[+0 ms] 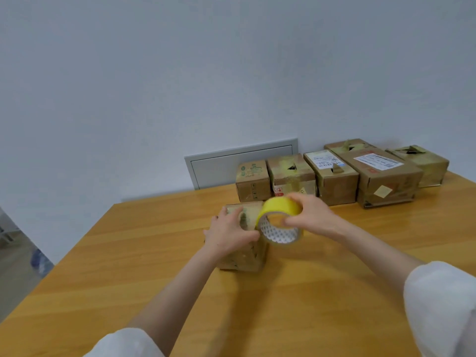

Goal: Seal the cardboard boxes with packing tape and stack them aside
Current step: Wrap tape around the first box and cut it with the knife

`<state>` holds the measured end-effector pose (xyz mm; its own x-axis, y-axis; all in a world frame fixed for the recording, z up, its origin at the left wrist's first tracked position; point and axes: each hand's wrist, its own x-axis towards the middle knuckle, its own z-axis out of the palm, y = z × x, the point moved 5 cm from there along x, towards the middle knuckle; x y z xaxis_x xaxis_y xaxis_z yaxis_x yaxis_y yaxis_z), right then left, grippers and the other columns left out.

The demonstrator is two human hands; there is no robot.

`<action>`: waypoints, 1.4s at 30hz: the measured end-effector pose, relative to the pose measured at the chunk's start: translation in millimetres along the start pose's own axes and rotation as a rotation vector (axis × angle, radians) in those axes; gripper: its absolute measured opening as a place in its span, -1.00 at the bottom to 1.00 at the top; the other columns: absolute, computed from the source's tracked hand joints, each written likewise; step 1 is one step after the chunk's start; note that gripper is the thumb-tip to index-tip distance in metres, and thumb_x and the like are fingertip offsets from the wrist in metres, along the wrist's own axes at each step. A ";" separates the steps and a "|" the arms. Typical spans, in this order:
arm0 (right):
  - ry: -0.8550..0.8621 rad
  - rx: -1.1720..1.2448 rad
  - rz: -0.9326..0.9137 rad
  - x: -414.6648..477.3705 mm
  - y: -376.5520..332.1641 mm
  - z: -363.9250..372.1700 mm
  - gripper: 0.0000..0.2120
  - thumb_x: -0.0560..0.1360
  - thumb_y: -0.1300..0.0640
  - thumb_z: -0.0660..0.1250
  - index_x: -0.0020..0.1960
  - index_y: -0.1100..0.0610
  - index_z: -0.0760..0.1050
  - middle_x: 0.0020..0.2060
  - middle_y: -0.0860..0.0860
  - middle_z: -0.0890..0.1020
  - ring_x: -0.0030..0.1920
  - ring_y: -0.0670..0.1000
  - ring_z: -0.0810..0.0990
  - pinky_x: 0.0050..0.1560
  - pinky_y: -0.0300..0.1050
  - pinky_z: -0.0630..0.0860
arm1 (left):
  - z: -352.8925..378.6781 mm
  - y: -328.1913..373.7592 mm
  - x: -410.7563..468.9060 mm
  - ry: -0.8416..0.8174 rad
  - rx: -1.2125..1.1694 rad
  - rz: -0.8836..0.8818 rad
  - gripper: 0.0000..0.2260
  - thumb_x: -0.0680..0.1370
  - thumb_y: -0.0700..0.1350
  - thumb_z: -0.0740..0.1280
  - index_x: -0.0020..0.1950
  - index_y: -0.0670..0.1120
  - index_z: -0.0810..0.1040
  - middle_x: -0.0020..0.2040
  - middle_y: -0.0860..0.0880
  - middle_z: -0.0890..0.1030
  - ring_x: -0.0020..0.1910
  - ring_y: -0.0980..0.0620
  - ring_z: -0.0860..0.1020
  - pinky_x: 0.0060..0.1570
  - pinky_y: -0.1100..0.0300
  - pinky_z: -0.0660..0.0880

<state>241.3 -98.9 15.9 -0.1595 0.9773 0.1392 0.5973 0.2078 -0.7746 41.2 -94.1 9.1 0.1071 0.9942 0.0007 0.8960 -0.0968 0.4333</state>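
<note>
A small cardboard box [246,256] stands in the middle of the wooden table [128,266]. My left hand [229,234] rests on the box's top, and its thumb reaches the edge of the tape roll. A yellow roll of packing tape [279,220] hovers over the box's right edge. My right hand [309,213] grips the roll, fingers over its outer face and thumb at the core. The hands hide much of the box's top.
Several cardboard boxes stand in a row along the table's far edge by the wall, from a small one [253,180] to a long labelled one [378,173]. A grey wall panel [219,166] sits behind them. The table's left edge drops to the floor.
</note>
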 end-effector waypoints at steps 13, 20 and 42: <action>-0.028 -0.041 -0.296 32.3 -77.1 -21.1 -0.46 0.35 0.27 0.34 0.26 -0.13 0.54 -0.25 -0.40 0.53 -0.47 -0.30 0.42 -0.43 -0.48 0.32 | -5.7 -24.4 -3.4 -0.054 -0.844 -0.140 -0.61 0.37 -0.02 0.41 0.20 0.06 0.57 0.00 0.03 0.66 -0.08 0.08 0.62 -0.24 0.25 0.50; -0.271 -0.234 -0.167 13.4 -31.1 -11.9 -0.70 0.41 0.06 0.39 0.08 -0.26 0.60 0.16 -0.15 0.57 -0.25 -0.42 0.47 -0.24 -0.50 0.34 | 3.5 -56.6 -5.7 -0.102 -0.927 -0.248 -0.82 0.51 -0.01 0.30 0.07 0.10 0.61 -0.12 0.01 0.64 -0.06 -0.03 0.53 -0.11 0.08 0.41; -0.060 -0.354 -0.112 24.6 -31.2 27.4 -0.50 0.36 -0.22 0.44 0.20 -0.12 0.35 0.14 -0.06 0.55 0.10 0.01 0.50 0.08 0.01 0.49 | -3.0 -13.2 -9.0 -0.069 0.584 0.335 -0.36 0.62 0.24 -0.11 0.57 -0.12 -0.12 0.57 -0.10 -0.13 0.55 0.02 -0.19 0.51 0.06 -0.24</action>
<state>197.2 -82.5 26.6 -0.2790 0.9458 0.1661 0.8066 0.3247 -0.4940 27.1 -101.6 6.1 0.4300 0.9027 -0.0158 0.8931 -0.4278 -0.1387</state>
